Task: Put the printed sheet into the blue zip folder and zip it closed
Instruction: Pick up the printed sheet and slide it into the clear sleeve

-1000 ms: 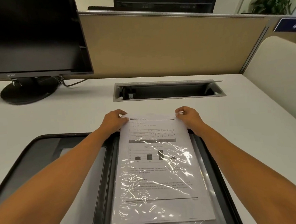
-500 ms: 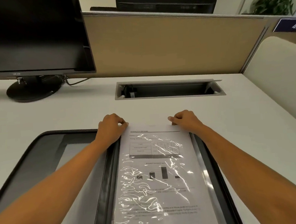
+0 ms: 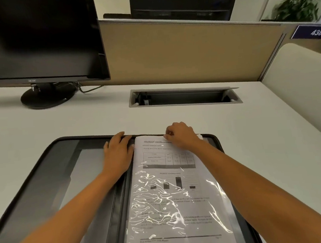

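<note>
Lying flat: printed sheet (image 3: 164, 159), a white rectangle with a table and a bar chart, on the right half of the open zip folder (image 3: 50, 167); its lower part is under a crinkled, glossy clear sleeve (image 3: 158, 212).
Folder: dark rim, rounded corners, smooth grey inner panel, spread on the matte white tabletop (image 3: 261, 137).
Left grip (image 3: 120, 152): fingers spread flat on the folder's spine, just beside the sheet's left edge.
Right grip (image 3: 181, 137): fingers curled, pinching the sheet's top edge.
Behind: black monitor (image 3: 36, 35), recessed metal cable tray (image 3: 184, 98), beige partition (image 3: 179, 53).
</note>
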Action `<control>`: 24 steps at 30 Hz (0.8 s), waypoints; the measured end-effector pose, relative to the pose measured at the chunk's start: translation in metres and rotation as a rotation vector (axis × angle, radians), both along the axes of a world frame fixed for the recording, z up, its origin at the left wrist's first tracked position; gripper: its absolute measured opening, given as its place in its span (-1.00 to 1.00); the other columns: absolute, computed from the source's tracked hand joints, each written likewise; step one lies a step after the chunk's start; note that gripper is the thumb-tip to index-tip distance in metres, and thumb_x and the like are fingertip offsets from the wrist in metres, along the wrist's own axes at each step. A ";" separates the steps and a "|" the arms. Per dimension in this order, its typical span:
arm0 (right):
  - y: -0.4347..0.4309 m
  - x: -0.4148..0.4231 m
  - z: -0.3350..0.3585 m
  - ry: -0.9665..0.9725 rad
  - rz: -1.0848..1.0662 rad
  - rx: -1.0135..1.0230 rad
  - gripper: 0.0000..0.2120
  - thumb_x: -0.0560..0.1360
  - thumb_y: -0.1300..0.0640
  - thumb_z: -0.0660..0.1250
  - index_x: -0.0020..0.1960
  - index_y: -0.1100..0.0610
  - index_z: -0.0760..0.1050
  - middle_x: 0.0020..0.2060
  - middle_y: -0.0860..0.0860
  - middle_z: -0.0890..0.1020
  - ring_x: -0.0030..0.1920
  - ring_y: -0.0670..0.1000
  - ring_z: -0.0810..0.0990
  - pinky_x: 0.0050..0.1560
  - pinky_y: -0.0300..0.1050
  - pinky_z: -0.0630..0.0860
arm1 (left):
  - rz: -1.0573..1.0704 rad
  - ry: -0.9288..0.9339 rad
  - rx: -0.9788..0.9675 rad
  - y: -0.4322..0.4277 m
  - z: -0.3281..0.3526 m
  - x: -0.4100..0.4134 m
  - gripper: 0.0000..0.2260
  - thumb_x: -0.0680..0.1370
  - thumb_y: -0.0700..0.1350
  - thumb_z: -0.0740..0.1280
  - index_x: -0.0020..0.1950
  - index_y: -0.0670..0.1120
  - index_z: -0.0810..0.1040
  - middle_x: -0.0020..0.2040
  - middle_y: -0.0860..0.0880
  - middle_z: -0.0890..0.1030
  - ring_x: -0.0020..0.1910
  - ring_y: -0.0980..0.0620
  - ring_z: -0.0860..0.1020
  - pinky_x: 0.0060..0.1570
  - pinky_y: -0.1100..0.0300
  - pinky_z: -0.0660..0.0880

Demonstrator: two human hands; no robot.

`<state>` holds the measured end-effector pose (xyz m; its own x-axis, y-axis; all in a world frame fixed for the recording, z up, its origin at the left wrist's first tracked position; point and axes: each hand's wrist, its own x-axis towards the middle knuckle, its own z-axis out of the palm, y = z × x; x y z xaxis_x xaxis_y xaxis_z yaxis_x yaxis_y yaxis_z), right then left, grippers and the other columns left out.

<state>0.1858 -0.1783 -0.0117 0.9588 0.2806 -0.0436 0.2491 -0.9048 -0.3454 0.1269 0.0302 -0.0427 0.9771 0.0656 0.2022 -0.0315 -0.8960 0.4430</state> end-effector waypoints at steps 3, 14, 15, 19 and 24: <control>0.003 -0.007 -0.004 -0.038 0.023 0.010 -0.71 0.55 0.00 0.16 0.09 0.16 0.52 0.05 0.11 0.53 0.09 0.09 0.43 0.05 -0.01 0.36 | 0.051 0.070 0.068 0.008 -0.010 -0.013 -0.59 0.59 0.00 0.15 0.41 -0.08 0.30 0.49 -0.11 0.21 0.49 -0.06 0.12 0.42 -0.19 -0.01; 0.008 -0.022 -0.006 0.075 -0.012 0.143 -0.68 0.49 -0.08 0.26 -0.36 0.06 0.36 -0.42 -0.07 0.43 -0.37 -0.07 0.38 -0.35 -0.21 0.26 | 0.077 0.091 0.209 0.005 -0.013 -0.021 -0.56 0.60 0.05 0.05 0.45 -0.05 0.20 0.51 -0.09 0.18 0.50 -0.04 0.08 0.42 -0.17 0.02; 0.009 -0.023 -0.005 0.066 -0.005 0.150 -0.73 0.47 -0.06 0.28 -0.30 0.08 0.41 -0.38 -0.06 0.46 -0.35 -0.07 0.40 -0.32 -0.20 0.29 | 0.077 0.090 0.210 0.005 -0.012 -0.021 -0.57 0.60 0.05 0.05 0.45 -0.05 0.20 0.51 -0.09 0.18 0.50 -0.04 0.09 0.41 -0.17 0.02; 0.009 -0.025 -0.007 0.045 0.030 0.166 -0.81 0.44 0.05 0.34 -0.09 0.18 0.52 -0.15 0.05 0.58 -0.17 -0.02 0.47 -0.14 -0.12 0.41 | 0.077 0.093 0.216 0.004 -0.012 -0.021 -0.57 0.60 0.05 0.05 0.45 -0.05 0.20 0.50 -0.09 0.19 0.50 -0.05 0.09 0.41 -0.17 0.03; 0.009 -0.028 -0.006 0.061 0.012 0.208 -0.88 0.44 0.13 0.33 -0.08 0.17 0.52 -0.19 0.00 0.59 -0.16 -0.02 0.50 -0.09 -0.11 0.45 | 0.081 0.094 0.238 0.003 -0.012 -0.021 -0.57 0.60 0.04 0.05 0.45 -0.05 0.21 0.50 -0.10 0.20 0.49 -0.05 0.11 0.41 -0.18 0.05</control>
<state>0.1575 -0.1694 -0.0179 0.9527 0.3011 -0.0410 0.2326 -0.8094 -0.5392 0.1055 0.0335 -0.0550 0.9858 0.1058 0.1302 0.0758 -0.9732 0.2171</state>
